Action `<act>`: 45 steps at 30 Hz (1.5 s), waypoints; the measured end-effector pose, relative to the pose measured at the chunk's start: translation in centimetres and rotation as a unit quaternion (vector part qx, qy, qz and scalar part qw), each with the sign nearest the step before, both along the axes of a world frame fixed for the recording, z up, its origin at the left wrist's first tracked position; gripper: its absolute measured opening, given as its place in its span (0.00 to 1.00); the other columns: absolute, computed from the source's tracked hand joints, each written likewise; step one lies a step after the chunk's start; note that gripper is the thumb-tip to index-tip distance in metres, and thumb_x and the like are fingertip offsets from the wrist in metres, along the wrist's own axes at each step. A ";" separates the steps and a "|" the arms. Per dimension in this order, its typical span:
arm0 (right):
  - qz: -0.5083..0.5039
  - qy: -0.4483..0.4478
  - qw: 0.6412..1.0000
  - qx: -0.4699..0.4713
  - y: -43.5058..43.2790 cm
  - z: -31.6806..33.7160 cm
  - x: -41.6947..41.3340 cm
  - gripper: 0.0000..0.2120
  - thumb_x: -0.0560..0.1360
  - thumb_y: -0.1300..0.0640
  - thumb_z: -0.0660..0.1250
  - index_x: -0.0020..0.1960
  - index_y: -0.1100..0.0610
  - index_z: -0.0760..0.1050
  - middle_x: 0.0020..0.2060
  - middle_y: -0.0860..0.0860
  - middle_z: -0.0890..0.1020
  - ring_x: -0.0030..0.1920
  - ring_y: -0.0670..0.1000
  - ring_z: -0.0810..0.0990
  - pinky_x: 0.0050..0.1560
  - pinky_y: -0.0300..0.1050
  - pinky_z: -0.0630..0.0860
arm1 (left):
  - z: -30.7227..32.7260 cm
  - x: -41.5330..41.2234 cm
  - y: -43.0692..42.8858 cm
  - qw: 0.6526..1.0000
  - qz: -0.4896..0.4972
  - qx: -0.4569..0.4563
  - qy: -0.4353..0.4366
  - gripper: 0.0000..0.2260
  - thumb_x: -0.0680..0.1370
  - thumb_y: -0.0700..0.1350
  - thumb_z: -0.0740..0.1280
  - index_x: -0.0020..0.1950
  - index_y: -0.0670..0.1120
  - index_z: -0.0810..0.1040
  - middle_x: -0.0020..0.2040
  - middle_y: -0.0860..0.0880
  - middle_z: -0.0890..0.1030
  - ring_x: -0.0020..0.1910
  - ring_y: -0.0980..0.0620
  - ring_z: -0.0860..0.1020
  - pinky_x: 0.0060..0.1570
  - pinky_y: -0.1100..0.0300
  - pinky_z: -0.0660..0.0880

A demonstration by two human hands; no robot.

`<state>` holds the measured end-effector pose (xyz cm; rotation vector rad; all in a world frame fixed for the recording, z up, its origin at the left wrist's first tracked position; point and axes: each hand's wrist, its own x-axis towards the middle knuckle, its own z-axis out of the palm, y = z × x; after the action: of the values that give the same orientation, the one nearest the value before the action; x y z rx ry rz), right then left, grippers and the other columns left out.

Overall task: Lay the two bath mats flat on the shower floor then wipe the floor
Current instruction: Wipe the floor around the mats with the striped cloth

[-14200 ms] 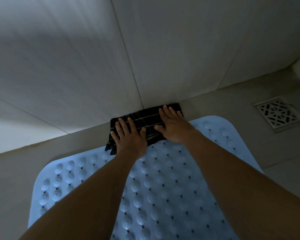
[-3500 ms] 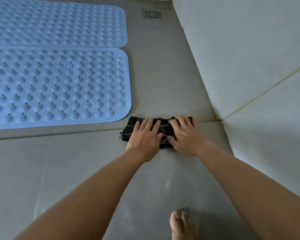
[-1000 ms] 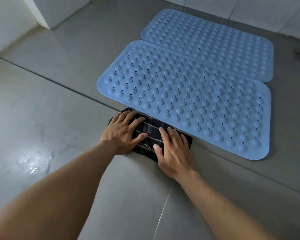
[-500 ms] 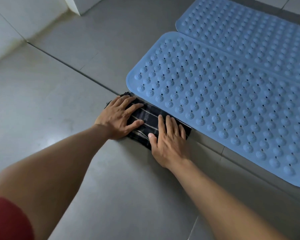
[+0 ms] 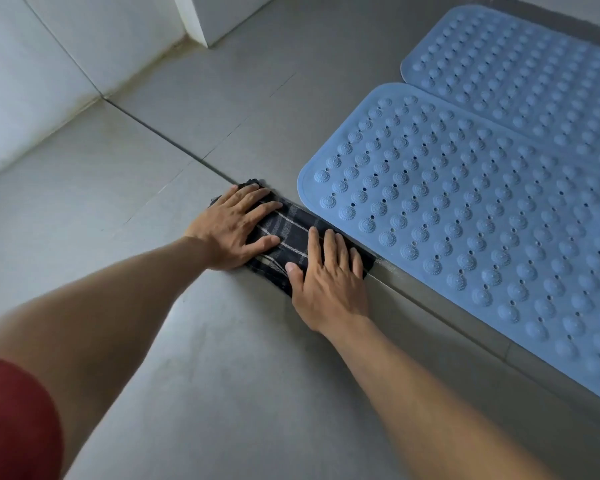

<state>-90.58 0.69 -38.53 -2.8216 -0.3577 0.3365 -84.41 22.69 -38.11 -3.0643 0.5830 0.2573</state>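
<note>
A: Left hand [image 5: 234, 228]: entered as flat, palm down, fingers straight and slightly fanned, pressed on the left end of the cloth [image 5: 291, 233]. Nothing gripped.

B: Right hand [image 5: 329, 278]: logged likewise. Flat, fingers straight and close together, thumb out to the side, pressed on the cloth's right end.

A: Cloth: noted as dark woven fabric, thin pale stripes crossing in a check, folded to a narrow oblong. Flat on the floor [image 5: 222, 375], laid along a grout line [image 5: 174, 143], just beside the long edge of the near mat [image 5: 482, 220]. Touching or apart: could not tell.

B: Near mat: recorded as a pale blue rubbery sheet with rounded corners, rows of ridged domes and small round holes between them. Flat on the floor, right of both hands.

A: Far mat [image 5: 516, 71]: same colour and studded surface, flat, long side against the near mat's long side.

B: Floor: large grey matte tiles, faintly streaked, dark joints.

A: Wall [image 5: 32, 64]: smooth pale tiles, upper left, with a projecting white corner [image 5: 215, 15].

B: Red sleeve [image 5: 14, 420]: listed lower left, on the left upper arm.
</note>
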 end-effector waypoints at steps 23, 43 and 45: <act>0.040 0.143 0.988 -0.049 10.6 1.6 8.1 0.35 0.83 0.39 0.40 0.80 0.58 0.32 0.80 0.58 0.36 0.80 0.56 0.34 0.78 0.57 0.36 | 1.4 7.9 10.0 0.993 0.019 0.091 0.067 0.36 0.74 0.74 0.36 0.80 0.62 0.37 0.82 0.51 0.40 0.80 0.51 0.37 0.79 0.46 0.39; 0.039 0.146 0.988 -0.001 12.5 0.5 21.8 0.33 0.85 0.48 0.46 0.79 0.59 0.30 0.79 0.57 0.32 0.79 0.56 0.31 0.77 0.55 0.33 | -0.1 21.0 11.9 0.985 0.061 0.139 0.086 0.37 0.71 0.76 0.32 0.77 0.64 0.29 0.80 0.51 0.33 0.79 0.48 0.34 0.78 0.41 0.41; 0.035 0.143 0.989 0.000 12.0 0.5 23.0 0.33 0.85 0.48 0.46 0.79 0.59 0.30 0.79 0.56 0.33 0.79 0.56 0.31 0.77 0.55 0.33 | -0.2 22.3 11.4 0.985 0.058 0.140 0.081 0.36 0.71 0.76 0.32 0.76 0.64 0.29 0.80 0.51 0.33 0.79 0.48 0.34 0.78 0.40 0.41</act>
<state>-67.61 12.64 -38.05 -2.7105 -0.3938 0.7458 -62.08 34.08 -38.33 -2.8237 0.3387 0.5454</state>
